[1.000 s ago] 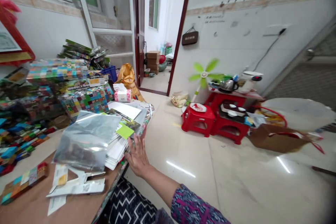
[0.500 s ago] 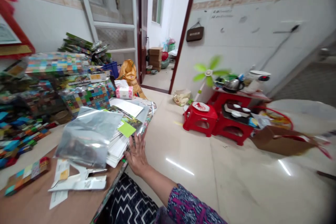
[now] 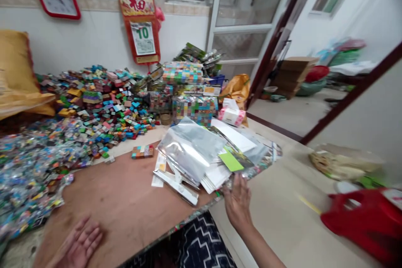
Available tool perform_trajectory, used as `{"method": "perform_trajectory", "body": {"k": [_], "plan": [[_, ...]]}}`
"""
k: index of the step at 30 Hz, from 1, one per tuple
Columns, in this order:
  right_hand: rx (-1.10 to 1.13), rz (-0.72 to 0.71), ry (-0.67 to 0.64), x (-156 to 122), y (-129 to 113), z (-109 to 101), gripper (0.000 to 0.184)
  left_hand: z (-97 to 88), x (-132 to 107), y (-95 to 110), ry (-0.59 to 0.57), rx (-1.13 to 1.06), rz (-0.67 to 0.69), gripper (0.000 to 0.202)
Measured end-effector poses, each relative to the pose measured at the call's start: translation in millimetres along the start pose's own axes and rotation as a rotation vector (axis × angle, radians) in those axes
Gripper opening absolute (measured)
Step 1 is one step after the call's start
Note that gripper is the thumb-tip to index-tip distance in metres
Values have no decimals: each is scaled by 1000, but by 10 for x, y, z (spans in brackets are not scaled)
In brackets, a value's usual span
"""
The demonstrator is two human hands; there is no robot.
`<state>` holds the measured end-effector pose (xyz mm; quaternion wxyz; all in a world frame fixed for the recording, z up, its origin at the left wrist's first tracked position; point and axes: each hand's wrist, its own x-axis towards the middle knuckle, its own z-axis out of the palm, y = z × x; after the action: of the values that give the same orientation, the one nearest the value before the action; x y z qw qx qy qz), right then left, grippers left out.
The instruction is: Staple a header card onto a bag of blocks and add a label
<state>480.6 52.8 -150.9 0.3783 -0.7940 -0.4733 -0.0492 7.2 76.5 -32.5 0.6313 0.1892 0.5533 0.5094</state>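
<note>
My right hand [image 3: 239, 202] reaches to the table's right edge, fingers stretched flat against the side of a stack of white sheets and silver foil bags [image 3: 201, 150]. A green slip [image 3: 230, 161] lies on that stack. My left hand [image 3: 80, 245] rests palm down on the brown tabletop [image 3: 125, 201] near the front edge, fingers apart, holding nothing. A small multicoloured block [image 3: 143, 151] lies on the table left of the stack. White paper strips [image 3: 176, 182] lie beside the bags.
A big heap of small colourful blocks [image 3: 94, 104] covers the table's left and back, with packed boxes [image 3: 194, 109] behind the stack. A tissue pack [image 3: 231, 113] sits at the back right. A red stool [image 3: 364, 222] stands on the floor at right. A doorway [image 3: 298, 92] opens beyond.
The view has swung left, bringing the block heap, wall calendar and my left hand into sight. My right hand stays flat against the edge of the stack.
</note>
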Motion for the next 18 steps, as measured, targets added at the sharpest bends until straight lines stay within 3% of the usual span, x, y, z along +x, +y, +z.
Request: {"method": "perform_trajectory", "body": {"k": [3, 5, 9, 13, 15, 18], "plan": [[35, -85, 119, -72, -61, -110, 71, -54, 21, -27, -47, -39, 12, 50], [31, -224, 168, -109, -125, -204, 70, -84, 8, -34, -79, -57, 18, 52], [-2, -482, 172, -65, -306, -397, 69, -102, -19, -40, -137, -81, 32, 56], [5, -542, 158, 145, -499, -520, 68, 11, -108, -10, -206, -63, 42, 62], [10, -540, 155, 254, -588, -550, 68, 154, -179, -2, -329, 56, 34, 61], [29, -544, 144, 349, -708, -573, 68, 451, -232, -76, -654, 329, 53, 56]]}}
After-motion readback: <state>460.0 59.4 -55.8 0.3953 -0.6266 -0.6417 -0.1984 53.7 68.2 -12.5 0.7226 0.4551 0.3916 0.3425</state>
